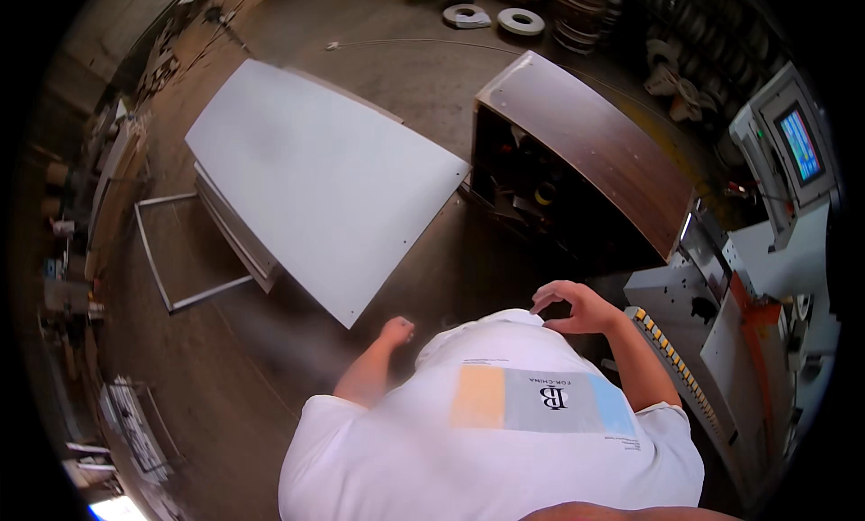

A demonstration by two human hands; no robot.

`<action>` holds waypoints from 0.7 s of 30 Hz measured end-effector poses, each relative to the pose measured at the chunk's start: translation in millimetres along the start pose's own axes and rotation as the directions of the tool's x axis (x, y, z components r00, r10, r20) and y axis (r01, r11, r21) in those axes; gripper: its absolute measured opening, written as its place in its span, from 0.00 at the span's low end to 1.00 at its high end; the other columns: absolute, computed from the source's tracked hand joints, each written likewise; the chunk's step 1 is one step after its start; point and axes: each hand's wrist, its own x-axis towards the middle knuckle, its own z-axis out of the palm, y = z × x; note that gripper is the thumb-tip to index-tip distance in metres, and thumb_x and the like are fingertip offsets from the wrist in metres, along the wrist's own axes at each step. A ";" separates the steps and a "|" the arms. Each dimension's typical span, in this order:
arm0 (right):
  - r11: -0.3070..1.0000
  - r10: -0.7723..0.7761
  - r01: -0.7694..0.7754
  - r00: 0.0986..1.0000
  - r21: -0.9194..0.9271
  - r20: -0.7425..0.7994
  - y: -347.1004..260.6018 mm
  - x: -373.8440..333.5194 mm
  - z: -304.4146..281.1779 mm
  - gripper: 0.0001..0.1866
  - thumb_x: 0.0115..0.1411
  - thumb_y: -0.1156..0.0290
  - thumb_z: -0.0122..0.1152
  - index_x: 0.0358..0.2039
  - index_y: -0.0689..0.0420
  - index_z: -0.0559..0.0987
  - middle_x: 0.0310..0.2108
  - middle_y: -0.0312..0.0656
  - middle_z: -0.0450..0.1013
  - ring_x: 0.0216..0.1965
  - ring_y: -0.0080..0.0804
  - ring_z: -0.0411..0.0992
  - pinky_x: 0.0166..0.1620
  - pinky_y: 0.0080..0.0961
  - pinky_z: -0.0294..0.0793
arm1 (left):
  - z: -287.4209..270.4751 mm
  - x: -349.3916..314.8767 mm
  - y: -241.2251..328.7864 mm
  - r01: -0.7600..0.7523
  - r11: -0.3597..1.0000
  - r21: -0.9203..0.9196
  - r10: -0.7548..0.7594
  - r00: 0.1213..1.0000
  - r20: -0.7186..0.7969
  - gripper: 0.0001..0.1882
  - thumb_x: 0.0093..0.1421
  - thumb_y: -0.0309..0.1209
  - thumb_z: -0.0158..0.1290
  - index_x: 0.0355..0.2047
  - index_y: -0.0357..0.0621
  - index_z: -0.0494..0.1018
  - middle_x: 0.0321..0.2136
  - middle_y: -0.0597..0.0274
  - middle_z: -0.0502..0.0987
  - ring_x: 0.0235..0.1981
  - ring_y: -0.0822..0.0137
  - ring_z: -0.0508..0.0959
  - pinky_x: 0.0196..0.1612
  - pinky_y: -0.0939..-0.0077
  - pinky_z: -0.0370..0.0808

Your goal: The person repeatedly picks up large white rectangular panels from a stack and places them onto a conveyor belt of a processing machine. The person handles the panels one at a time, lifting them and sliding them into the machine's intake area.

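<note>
My left hand (pixel 397 330) hangs in front of my body with its fingers curled in, and nothing shows in it. A large white panel (pixel 315 174) lies just beyond that hand, on top of a stack, with small dark holes near its edges; hand and panel are apart. At the front of my white shirt (pixel 505 332), my right hand (pixel 572 307) is bent with thumb and fingers apart. No object shows in it. Its fingertips are close to the shirt, and whether they touch the cloth I cannot tell.
Ahead on the right stands a brown-topped cabinet (pixel 586 129) with an open, cluttered side. A machine with a lit screen (pixel 800 143) and a yellow-and-black toothed strip (pixel 671 359) lines my right. A metal frame (pixel 153 251) sits left of the stack. White rolls (pixel 521 21) lie farther off.
</note>
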 end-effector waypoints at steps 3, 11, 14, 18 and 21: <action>0.938 -0.188 0.256 0.942 -0.232 0.277 -24.0 48.6 9.5 0.23 0.47 0.75 0.69 0.45 0.53 0.74 0.37 0.32 0.80 0.42 0.36 0.75 0.56 0.34 0.65 | 5.7 -2.8 -38.7 0.036 0.981 -0.190 -0.045 0.998 -0.043 0.14 0.60 0.37 0.53 0.38 0.40 0.77 0.30 0.57 0.82 0.26 0.68 0.81 0.32 0.72 0.77; 0.775 -0.262 0.333 0.943 -0.537 0.208 -49.9 163.3 54.5 0.12 0.44 0.75 0.64 0.30 0.51 0.74 0.29 0.28 0.78 0.38 0.33 0.74 0.64 0.47 0.58 | 35.2 -20.8 -90.7 0.029 0.894 -0.447 -0.075 0.994 -0.085 0.13 0.62 0.37 0.52 0.39 0.41 0.75 0.29 0.60 0.80 0.24 0.70 0.78 0.24 0.74 0.72; 0.840 -0.214 0.305 0.946 -0.448 0.244 -32.6 193.9 72.8 0.12 0.46 0.76 0.62 0.32 0.51 0.72 0.29 0.28 0.78 0.40 0.34 0.74 0.64 0.47 0.58 | 51.2 -20.9 -111.0 0.055 0.864 -0.500 -0.118 0.988 -0.096 0.12 0.63 0.37 0.52 0.40 0.42 0.74 0.29 0.60 0.80 0.23 0.71 0.77 0.21 0.76 0.70; 0.818 -0.123 0.273 0.943 -0.506 0.311 -17.6 217.5 90.3 0.11 0.47 0.76 0.60 0.33 0.52 0.71 0.28 0.32 0.78 0.38 0.35 0.75 0.58 0.39 0.65 | 65.5 -24.4 -135.4 0.087 0.817 -0.570 -0.199 0.970 -0.137 0.13 0.63 0.38 0.52 0.40 0.42 0.75 0.28 0.61 0.80 0.22 0.71 0.77 0.21 0.75 0.71; 0.908 0.065 0.049 0.965 -0.416 0.254 6.1 240.3 84.0 0.11 0.49 0.73 0.62 0.34 0.54 0.73 0.29 0.36 0.78 0.34 0.36 0.77 0.46 0.31 0.73 | 63.7 -31.9 -132.8 0.114 0.778 -0.618 -0.261 0.953 -0.151 0.14 0.62 0.39 0.52 0.41 0.42 0.75 0.30 0.60 0.81 0.25 0.69 0.78 0.26 0.73 0.74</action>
